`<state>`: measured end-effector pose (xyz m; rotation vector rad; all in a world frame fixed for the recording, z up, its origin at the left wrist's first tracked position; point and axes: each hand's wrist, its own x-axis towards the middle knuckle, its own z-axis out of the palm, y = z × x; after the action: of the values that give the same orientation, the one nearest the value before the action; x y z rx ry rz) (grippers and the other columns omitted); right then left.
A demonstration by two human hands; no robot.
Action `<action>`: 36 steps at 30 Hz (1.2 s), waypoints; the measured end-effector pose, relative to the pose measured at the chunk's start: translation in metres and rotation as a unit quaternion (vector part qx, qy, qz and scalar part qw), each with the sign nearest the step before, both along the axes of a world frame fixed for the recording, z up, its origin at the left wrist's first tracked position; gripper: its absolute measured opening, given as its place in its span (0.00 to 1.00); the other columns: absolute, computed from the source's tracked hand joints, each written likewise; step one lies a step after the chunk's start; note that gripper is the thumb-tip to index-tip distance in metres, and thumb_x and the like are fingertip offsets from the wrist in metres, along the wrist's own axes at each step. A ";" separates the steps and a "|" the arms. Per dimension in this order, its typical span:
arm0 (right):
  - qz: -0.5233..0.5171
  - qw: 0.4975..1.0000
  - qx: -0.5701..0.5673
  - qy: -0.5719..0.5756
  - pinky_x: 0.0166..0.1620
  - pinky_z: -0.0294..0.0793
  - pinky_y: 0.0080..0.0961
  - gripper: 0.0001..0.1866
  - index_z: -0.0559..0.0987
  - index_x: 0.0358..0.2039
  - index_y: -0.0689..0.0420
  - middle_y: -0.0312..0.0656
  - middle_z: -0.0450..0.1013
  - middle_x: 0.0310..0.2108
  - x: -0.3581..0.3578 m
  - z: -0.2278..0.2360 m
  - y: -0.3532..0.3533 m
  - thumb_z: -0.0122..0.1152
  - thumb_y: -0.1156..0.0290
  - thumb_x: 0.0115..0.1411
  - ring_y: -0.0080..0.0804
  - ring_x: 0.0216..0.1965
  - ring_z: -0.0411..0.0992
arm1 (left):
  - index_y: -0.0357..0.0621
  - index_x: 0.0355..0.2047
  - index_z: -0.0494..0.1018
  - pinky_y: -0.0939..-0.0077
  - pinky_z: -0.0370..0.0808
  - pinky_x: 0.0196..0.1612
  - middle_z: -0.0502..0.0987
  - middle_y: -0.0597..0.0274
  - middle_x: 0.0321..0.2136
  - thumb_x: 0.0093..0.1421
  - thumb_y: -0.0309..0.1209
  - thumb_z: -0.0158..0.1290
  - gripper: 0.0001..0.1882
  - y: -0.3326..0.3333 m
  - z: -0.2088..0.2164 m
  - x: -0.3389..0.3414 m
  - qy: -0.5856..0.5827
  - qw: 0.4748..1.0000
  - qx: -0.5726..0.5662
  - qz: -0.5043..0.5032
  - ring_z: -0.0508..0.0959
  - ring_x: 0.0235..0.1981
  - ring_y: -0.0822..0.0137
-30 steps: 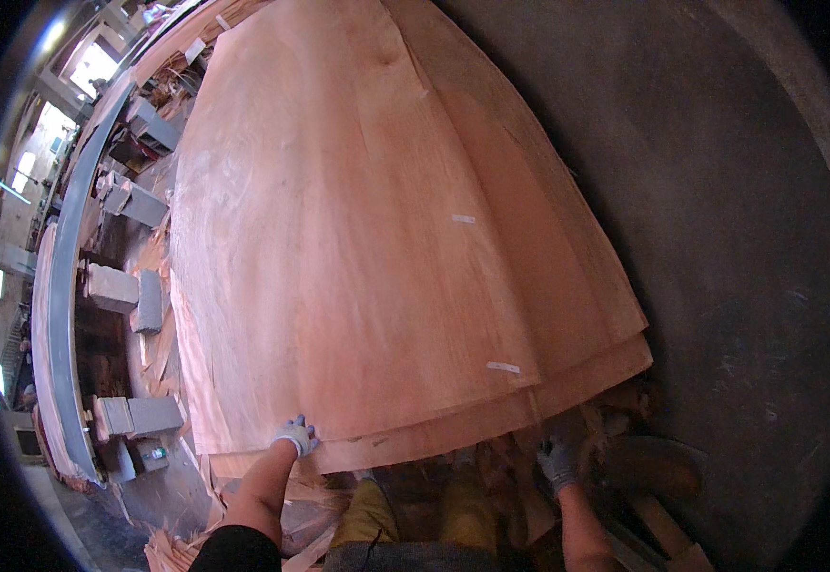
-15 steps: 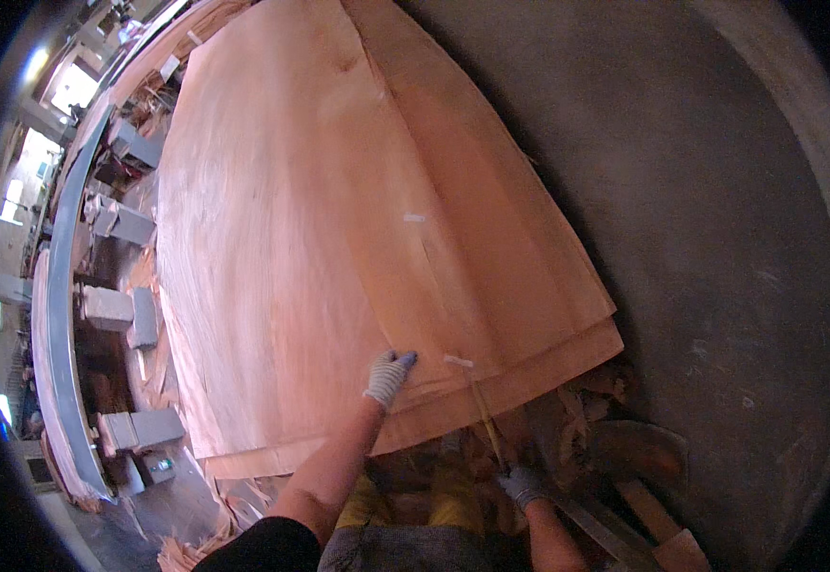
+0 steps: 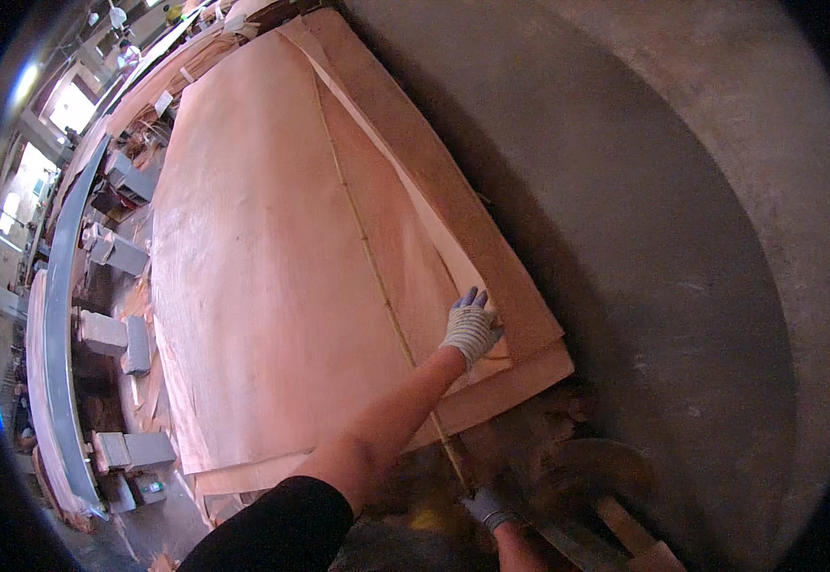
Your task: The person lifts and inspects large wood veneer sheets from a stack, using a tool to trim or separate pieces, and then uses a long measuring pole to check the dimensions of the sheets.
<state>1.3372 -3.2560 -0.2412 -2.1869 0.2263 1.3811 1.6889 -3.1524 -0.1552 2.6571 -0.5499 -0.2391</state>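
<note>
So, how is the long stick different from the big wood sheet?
The stick is very thin, but the wood sheet is wide. The stick is yellowish with dark joints along it; the sheet looks pinkish and has no such joints. The right hand holds the stick's near end, while the sheet is not in that hand. Both stretch away from the person.

The place looks like a wood-veneer workshop or factory hall: broad, thin, reddish-tan wooden sheets (image 3: pixel 253 248) lie layered across the centre, grey rectangular concrete-like blocks (image 3: pixel 103 333) line the left, a dull grey hard floor (image 3: pixel 701 315) spreads rightward, and bright rectangular windows (image 3: pixel 72 108) show at upper left.
</note>
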 end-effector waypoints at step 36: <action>-0.165 0.887 -0.119 -0.415 0.40 0.70 0.34 0.21 0.76 0.39 0.64 0.52 0.75 0.34 0.092 0.196 0.020 0.64 0.63 0.48 0.42 0.36 0.74 | 0.44 0.42 0.73 0.61 0.67 0.50 0.73 0.45 0.44 0.58 0.48 0.38 0.24 0.360 0.042 -0.527 0.307 0.920 -0.030 0.243 0.72 0.46 0.48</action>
<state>1.4297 -3.2356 -0.0448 -2.5708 0.4263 0.1704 1.1618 -2.7921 -0.1136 2.3698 0.2965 -0.8384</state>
